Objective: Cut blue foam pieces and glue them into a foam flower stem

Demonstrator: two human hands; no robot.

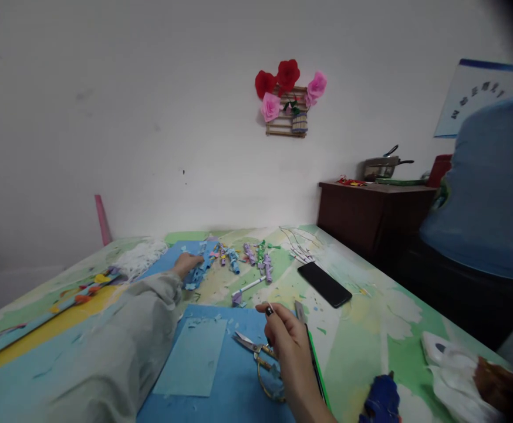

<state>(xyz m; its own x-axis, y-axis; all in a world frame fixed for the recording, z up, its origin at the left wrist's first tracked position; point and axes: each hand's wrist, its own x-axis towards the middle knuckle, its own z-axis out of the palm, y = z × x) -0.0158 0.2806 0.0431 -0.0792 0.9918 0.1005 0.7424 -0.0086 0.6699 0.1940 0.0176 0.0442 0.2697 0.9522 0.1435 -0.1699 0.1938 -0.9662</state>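
Note:
My left hand (188, 264) reaches far across the table with its fingers closed at a blue fringed paper roll (202, 264), at the edge of a cluster of such rolls. Close in front of me, my right hand (286, 336) is pinched, thumb against forefinger; a tiny pale bit shows at the tips, too small to name. Under that hand lie gold-handled scissors (256, 348), blades apart, partly covered by it. A pale blue paper sheet (195, 358) with small scraps rests on a larger blue sheet (234, 405). Beside the right hand is a cutter knife (299, 311).
Purple and green paper rolls (267, 267), a white stick (251, 286) and a black phone (324, 284) lie on the table. At the lower right are a blue glue gun (382, 399) and a white device (441, 348). A person in blue (494, 188) is at the right.

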